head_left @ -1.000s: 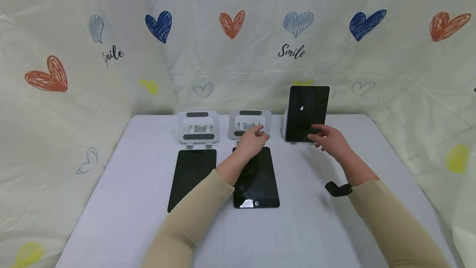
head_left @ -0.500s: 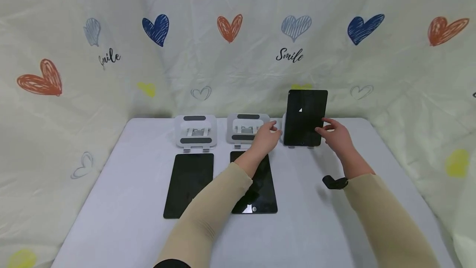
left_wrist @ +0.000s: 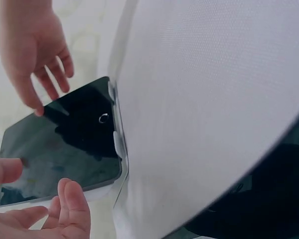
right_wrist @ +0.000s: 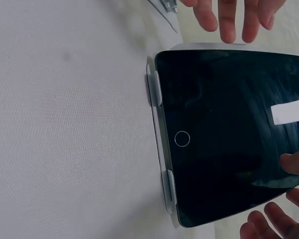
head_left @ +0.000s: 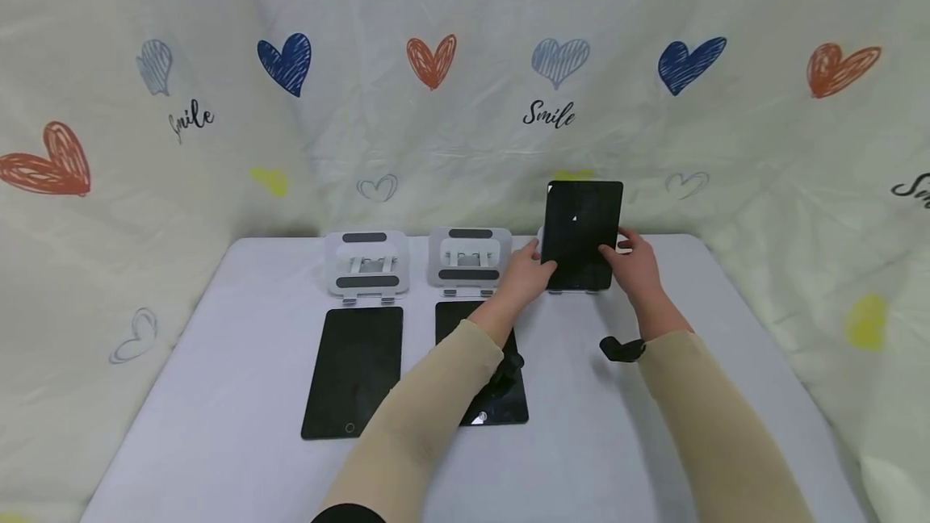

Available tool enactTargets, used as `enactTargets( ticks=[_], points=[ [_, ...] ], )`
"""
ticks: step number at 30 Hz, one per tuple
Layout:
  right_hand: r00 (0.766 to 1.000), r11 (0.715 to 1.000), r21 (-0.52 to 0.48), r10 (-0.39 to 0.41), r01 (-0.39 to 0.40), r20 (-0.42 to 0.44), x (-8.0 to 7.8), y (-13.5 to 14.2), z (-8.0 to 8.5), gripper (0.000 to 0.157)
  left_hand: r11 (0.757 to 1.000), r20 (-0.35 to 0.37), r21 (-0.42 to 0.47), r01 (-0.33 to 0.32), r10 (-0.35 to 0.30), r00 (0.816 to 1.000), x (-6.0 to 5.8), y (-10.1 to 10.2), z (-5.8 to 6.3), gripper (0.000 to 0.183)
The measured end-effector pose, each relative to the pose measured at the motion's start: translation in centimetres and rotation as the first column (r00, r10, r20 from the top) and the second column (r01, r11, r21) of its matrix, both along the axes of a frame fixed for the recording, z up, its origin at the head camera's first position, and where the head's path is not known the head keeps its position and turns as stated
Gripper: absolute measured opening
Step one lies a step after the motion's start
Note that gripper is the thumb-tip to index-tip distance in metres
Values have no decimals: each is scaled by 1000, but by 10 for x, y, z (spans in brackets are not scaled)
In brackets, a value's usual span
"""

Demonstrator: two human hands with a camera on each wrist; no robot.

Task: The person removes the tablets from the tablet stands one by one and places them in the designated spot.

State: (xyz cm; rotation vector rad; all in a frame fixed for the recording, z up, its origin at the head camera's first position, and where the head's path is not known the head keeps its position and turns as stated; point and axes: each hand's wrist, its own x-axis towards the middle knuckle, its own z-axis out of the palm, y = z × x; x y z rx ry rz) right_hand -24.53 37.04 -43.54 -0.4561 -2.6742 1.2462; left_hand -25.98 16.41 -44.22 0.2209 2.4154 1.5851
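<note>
A black tablet (head_left: 578, 224) stands upright, leaning back on a white stand at the table's right rear. Most of the stand hides behind it; the front lips (right_wrist: 157, 88) show under its lower edge. My left hand (head_left: 525, 273) is at the tablet's lower left edge, fingers loose, its fingertips (right_wrist: 228, 31) just off that edge in the right wrist view. At the opposite edge is my right hand (head_left: 636, 269). Its thumb (right_wrist: 294, 163) overlaps the screen, while the other fingers spread beside the edge.
Two white stands (head_left: 366, 266) (head_left: 469, 257) with dark pads are to the left. In front of them lie two black tablets (head_left: 356, 370) (head_left: 449, 317), the second partly under my left arm. A heart-printed curtain (head_left: 465, 135) hangs behind the white table (head_left: 240, 361).
My left hand has moved right, from over the middle stand to the upright tablet's left edge. My right hand has shifted from the screen's lower part to its right edge.
</note>
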Motion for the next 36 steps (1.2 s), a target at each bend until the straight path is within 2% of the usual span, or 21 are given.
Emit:
enactTargets(
  ticks=[6, 14, 19, 28, 36],
  points=[
    [1000, 1000, 11, -2, 2, 3, 0, -4, 2, 62, 1000, 3, -4, 20, -20, 1000, 3, 2, 0, 64],
    [1000, 999, 36, 14, -14, 3, -1, -3, 2, 61, 996, -19, -83, 33, -34, 999, 5, 3, -1, 67],
    [1000, 999, 32, 9, -9, 2, -2, -2, 1, 60, 994, -18, -102, 41, -43, 999, 5, 6, -1, 68],
    [1000, 1000, 11, 1, -1, -15, -2, -1, 1, 58, 998, 0, -67, 22, -22, 1000, 3, 8, -1, 66],
    [999, 999, -22, -37, 36, -38, -2, 4, -4, 55, 999, -73, -12, -39, 38, 997, -2, 11, -6, 53]
  ],
)
